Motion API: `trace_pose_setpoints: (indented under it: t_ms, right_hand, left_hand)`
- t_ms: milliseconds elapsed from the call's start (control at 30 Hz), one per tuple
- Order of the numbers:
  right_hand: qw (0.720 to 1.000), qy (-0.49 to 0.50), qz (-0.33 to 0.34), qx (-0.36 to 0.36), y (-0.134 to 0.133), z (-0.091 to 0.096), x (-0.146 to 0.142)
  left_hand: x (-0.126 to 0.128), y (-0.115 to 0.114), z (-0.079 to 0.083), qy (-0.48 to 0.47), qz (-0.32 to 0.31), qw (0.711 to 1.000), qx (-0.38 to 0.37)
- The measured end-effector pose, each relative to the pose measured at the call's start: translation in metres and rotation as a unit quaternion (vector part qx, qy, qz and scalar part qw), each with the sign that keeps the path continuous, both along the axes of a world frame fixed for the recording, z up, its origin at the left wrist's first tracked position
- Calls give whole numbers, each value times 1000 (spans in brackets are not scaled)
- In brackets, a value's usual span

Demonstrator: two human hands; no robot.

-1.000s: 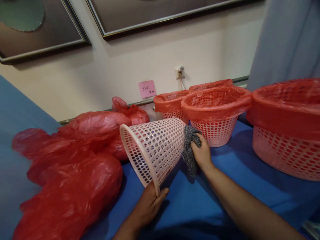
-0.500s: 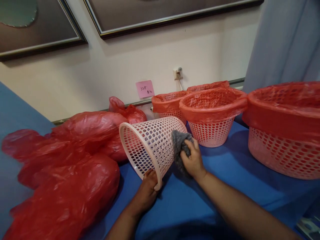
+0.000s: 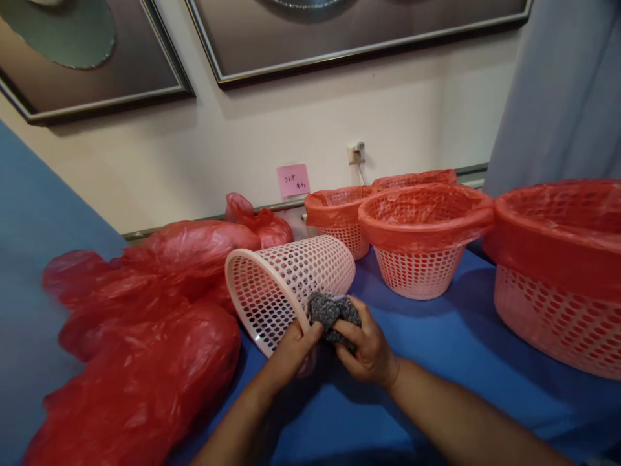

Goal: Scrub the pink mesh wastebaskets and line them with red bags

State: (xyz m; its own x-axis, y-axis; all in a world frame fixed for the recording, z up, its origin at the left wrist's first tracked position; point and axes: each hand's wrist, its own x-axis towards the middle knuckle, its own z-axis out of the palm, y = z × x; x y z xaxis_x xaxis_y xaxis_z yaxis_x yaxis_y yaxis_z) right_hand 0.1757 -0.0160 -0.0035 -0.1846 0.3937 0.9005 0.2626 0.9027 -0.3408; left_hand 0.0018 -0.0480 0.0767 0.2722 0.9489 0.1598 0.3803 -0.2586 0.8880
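A pale pink perforated wastebasket (image 3: 310,262) lies tilted on its side, its round mouth facing left and toward me. My left hand (image 3: 294,353) grips its rim at the lower edge, thumb on the outside; some of the fingers are hidden by the basket. In my right hand (image 3: 366,346) is a bunched grey cloth (image 3: 332,314), pressed to the basket's outer wall near the rim, close beside my left thumb.
Crumpled red plastic bags (image 3: 145,349) pile up on the left of the blue-covered table (image 3: 339,421). Behind and to the right stand several baskets lined with red bags, among them a middle basket (image 3: 420,265) and a large basket (image 3: 557,317). A pink note (image 3: 293,180) and a socket (image 3: 356,154) are on the wall.
The cloth in my right hand has moved from near the basket's base toward its rim, down and left. My left thumb now shows outside the rim. The camera view has shifted slightly.
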Motion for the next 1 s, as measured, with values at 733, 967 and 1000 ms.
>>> trace_pose_setpoints:
  t_ms: [733,967,1000]
  right_hand:
    - [1000,20,-4,13,-5,-4,-11]
    - [936,141,-214,-242,65,-3,11]
    - [942,139,-213,-221,66,3,15]
  left_hand:
    - [-28,2,-62,187,-57,976,98]
    - [-49,14,-67,279,-89,946,141]
    - [-54,17,-67,305,-104,936,142]
